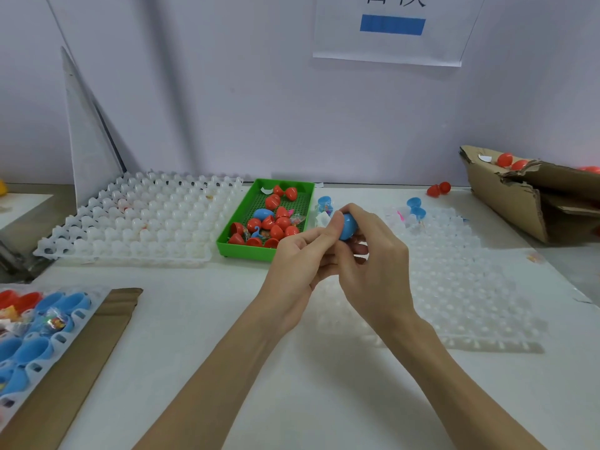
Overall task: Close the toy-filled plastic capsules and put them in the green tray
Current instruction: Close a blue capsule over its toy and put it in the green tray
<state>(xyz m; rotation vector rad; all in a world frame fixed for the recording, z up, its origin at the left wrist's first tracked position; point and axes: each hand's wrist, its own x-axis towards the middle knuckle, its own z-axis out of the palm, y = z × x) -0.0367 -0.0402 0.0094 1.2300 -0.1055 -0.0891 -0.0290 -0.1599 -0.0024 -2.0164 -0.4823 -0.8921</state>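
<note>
Your green tray (238,222) sits at eleven o'clock from your hands, already holding many red capsules and a blue one. Your right hand (373,254) arches over from four o'clock, fingers curled round the blue capsule (348,226); your left hand (302,254) meets it from eight o'clock, thumb pressed to the shell. Expect a light, stiff, slick shell: squeeze both domed ends, not the seam.
</note>
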